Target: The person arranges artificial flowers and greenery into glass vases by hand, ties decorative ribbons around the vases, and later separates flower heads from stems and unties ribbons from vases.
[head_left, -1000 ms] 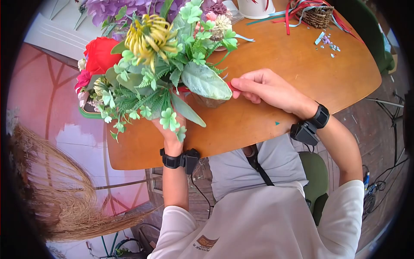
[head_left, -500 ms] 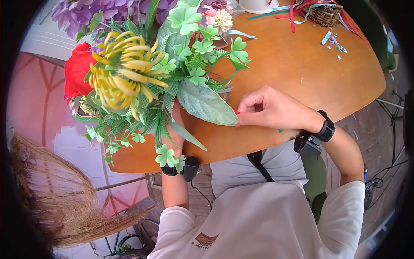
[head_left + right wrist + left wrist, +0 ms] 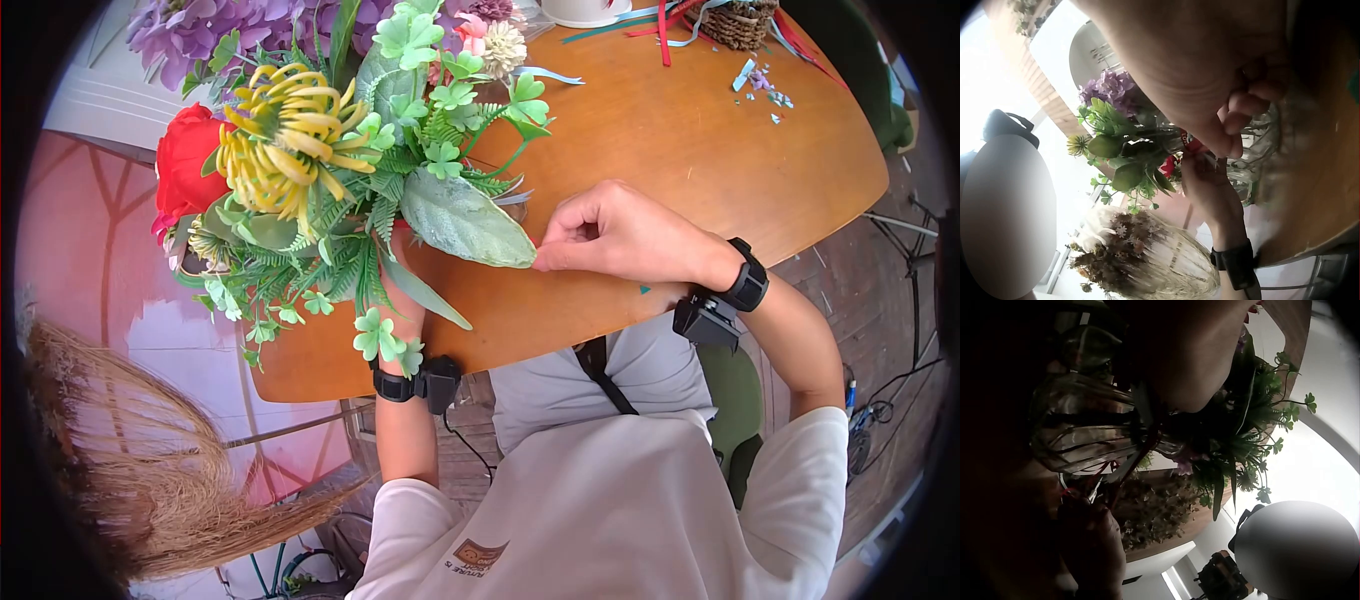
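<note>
A bouquet of artificial flowers (image 3: 300, 150) with green leaves stands in a clear glass vase (image 3: 1079, 428), largely hidden under the foliage in the head view. A red ribbon (image 3: 1192, 142) runs around the vase's neck. My left hand (image 3: 1216, 190) has its fingertips on the ribbon at the neck; leaves cover most of it in the head view. My right hand (image 3: 630, 235) pinches an end of the ribbon between thumb and curled fingers, just right of a broad green leaf (image 3: 470, 222). In the left wrist view, the ribbon stretches toward that hand.
At the back of the wooden table (image 3: 680, 150) stand a white pot (image 3: 583, 10) and a wicker basket (image 3: 738, 24) with ribbons. Small ribbon scraps (image 3: 770, 92) lie near them. Dried grass (image 3: 150, 450) is at the left, a green chair (image 3: 732, 400) behind the person's legs.
The bouquet has tipped lower and left in the head view. My right hand has drawn slightly toward the body, still pinching the ribbon, whose red end no longer shows there.
</note>
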Available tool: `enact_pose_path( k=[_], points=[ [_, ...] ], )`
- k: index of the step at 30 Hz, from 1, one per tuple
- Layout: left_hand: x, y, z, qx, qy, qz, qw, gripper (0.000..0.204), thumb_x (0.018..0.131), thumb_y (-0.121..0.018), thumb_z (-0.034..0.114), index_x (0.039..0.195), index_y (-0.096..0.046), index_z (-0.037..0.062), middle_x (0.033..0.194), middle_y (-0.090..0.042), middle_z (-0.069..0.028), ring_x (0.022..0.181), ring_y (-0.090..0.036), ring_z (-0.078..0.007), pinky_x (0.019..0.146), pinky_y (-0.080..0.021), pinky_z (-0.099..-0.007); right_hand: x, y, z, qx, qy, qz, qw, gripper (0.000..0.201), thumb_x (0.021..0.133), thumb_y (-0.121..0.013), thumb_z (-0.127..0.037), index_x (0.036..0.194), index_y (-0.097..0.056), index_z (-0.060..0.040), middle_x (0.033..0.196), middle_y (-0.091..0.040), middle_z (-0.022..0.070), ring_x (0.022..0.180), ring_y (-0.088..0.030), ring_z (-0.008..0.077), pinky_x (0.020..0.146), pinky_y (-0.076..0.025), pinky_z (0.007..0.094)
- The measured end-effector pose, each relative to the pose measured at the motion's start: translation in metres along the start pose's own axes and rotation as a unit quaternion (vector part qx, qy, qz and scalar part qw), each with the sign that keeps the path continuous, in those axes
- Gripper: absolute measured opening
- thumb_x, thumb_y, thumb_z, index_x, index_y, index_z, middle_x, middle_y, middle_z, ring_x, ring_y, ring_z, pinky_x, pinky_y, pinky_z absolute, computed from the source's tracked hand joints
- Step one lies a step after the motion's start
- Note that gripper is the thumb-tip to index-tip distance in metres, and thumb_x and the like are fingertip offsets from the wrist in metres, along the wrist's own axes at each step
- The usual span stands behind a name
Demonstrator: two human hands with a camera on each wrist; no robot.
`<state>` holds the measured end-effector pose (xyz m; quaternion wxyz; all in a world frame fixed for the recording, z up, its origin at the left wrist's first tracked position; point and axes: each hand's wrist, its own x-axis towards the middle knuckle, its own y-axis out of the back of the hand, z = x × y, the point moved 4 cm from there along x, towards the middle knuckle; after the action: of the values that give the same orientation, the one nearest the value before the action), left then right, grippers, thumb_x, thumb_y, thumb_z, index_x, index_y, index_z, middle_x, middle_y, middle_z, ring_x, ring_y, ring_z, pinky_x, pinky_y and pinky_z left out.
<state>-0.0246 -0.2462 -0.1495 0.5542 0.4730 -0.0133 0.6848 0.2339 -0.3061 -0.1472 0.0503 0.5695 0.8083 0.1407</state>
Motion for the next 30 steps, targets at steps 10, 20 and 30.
enact_pose_path(
  k=[10, 20, 30],
  points=[
    [0.009, 0.003, -0.021, -0.098, 0.094, 0.022, 0.99, 0.034, 0.106, -0.048, 0.018, 0.127, -0.059, -0.0066, 0.114, -0.068, -0.0086, 0.099, -0.064, -0.0146, 0.088, -0.049, -0.0296, 0.001, 0.003, -0.002, -0.024, -0.005, 0.003, 1.0, 0.03, 0.091, -0.074, -0.028, 0.081, -0.072, 0.0009, 0.06, -0.059, 0.0034, 0.055, -0.048, 0.0098, 0.055, -0.043, 0.0309],
    [0.003, 0.002, -0.053, -0.112, 0.164, 0.0, 0.98, 0.029, 0.105, -0.049, 0.016, 0.121, -0.062, -0.0048, 0.108, -0.067, -0.005, 0.093, -0.06, -0.0102, 0.08, -0.046, -0.0255, 0.002, 0.003, 0.004, -0.063, 0.023, 0.022, 0.998, 0.027, 0.089, -0.075, -0.026, 0.086, -0.075, 0.0003, 0.063, -0.062, 0.0046, 0.057, -0.052, 0.0114, 0.057, -0.045, 0.0308],
    [0.0, 0.002, -0.043, -0.251, 0.129, -0.083, 0.956, 0.028, 0.102, -0.049, 0.015, 0.115, -0.063, -0.0043, 0.112, -0.069, -0.0109, 0.104, -0.061, -0.0211, 0.091, -0.048, -0.0345, -0.002, 0.007, -0.011, -0.05, 0.0, 0.113, 0.992, 0.03, 0.093, -0.072, -0.03, 0.099, -0.076, -0.0005, 0.069, -0.055, -0.0024, 0.066, -0.048, 0.0065, 0.061, -0.044, 0.0272]
  ],
)
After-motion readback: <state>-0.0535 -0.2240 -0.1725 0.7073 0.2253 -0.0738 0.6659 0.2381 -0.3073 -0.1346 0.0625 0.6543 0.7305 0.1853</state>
